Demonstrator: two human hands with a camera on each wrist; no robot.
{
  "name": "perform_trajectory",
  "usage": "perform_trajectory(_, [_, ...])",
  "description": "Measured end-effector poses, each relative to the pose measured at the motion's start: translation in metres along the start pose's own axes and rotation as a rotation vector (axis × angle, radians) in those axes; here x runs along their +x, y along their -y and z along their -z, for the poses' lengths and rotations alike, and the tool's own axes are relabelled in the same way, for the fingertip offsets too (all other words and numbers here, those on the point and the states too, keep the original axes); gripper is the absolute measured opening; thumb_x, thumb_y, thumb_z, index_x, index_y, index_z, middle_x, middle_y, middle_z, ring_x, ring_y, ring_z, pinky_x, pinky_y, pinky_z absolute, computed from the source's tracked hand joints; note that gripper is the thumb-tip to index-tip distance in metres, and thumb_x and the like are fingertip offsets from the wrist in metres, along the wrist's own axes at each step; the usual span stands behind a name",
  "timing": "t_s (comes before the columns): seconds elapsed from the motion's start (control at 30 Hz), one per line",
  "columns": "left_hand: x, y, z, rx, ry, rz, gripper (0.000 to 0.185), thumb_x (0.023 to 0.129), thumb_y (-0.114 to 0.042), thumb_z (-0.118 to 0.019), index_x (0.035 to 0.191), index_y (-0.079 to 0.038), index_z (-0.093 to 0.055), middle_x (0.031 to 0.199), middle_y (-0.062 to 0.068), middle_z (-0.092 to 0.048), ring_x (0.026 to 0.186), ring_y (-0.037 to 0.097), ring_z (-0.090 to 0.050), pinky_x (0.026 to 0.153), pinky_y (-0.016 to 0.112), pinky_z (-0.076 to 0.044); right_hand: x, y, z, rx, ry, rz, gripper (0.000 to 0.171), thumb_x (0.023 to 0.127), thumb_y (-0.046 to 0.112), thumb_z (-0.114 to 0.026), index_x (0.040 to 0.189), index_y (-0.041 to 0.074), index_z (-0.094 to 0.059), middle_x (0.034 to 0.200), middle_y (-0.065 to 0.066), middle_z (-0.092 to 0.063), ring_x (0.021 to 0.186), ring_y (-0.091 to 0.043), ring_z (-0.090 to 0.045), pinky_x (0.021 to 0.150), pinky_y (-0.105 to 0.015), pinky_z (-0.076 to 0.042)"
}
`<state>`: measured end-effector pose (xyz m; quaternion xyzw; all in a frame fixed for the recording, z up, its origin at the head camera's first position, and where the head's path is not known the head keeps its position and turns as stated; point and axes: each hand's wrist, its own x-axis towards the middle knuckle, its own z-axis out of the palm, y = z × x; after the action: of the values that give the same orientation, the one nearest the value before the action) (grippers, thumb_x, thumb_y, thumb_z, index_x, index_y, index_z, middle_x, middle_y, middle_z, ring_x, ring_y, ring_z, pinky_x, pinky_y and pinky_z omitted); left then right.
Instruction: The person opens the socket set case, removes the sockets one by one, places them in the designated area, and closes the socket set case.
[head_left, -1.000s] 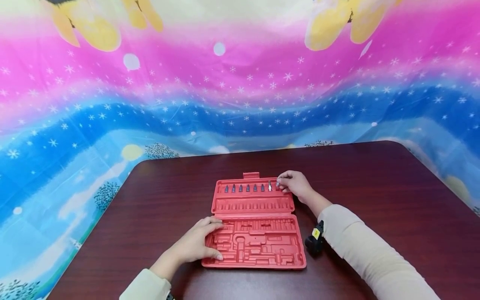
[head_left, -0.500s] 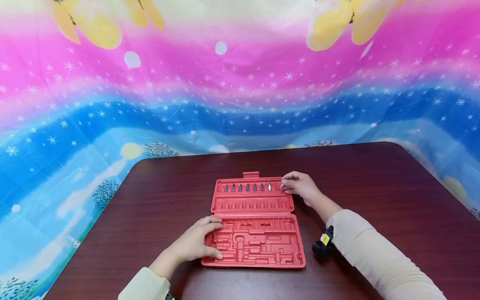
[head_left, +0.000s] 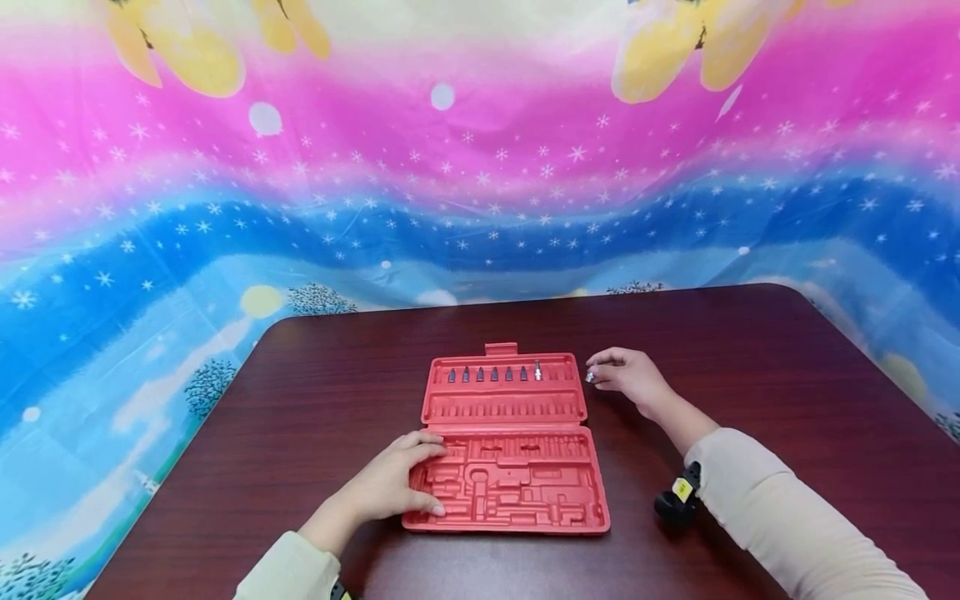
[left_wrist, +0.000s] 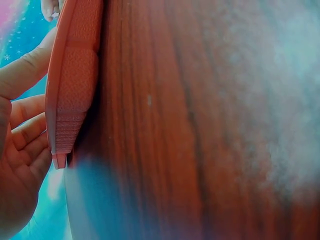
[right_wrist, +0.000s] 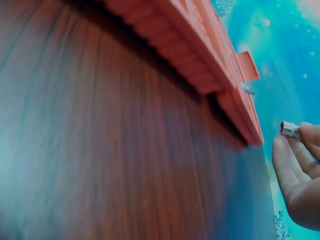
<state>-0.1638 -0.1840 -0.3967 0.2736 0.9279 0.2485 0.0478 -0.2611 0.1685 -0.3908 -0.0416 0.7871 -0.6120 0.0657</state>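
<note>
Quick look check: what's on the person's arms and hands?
Left hand and right hand: no gloves. Long cream sleeves. Right wrist: rounded black device with yellow label. Left wrist: black-and-yellow piece, mostly cut off.

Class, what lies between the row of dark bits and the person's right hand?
In the head view: a silver bit, an unfilled part of the red lid, then a narrow strip of bare table.
</note>
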Motion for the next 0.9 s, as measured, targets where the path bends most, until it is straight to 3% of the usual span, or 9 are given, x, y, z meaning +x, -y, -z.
perform_trajectory(0.4, [-0.002, 0.001, -0.002, -0.008, 0.009, 0.004, 0.066, 0.058, -0.045, -0.074, 0.110, -0.007, -0.056, 0.119, 0.001, -0.044, 0.112, 0.020, -0.038, 0.093, 0.038, -0.032, -0.015, -0.013, 0.022, -0.126, -0.025, 0.026, 0.026, 0.085, 0.006, -0.051, 0.105, -0.011, -0.051, 0.087, -0.015, -0.058, 0.080, -0.027, -0.058, 0.070, -0.032, -0.049])
perform_trajectory(0.9, [-0.002, 0.002, -0.003, -0.009, 0.000, -0.004, 0.066, 0.058, -0.043, -0.075, 0.110, -0.007, -0.057, 0.119, 0.001, -0.045, 0.113, 0.021, -0.037, 0.093, 0.039, -0.032, -0.024, -0.019, 0.029, -0.215, 0.013, 0.016, 0.018, 0.082, 0.002, -0.054, 0.097, -0.008, -0.052, 0.082, -0.011, -0.058, 0.074, -0.022, -0.057, 0.064, -0.033, -0.049])
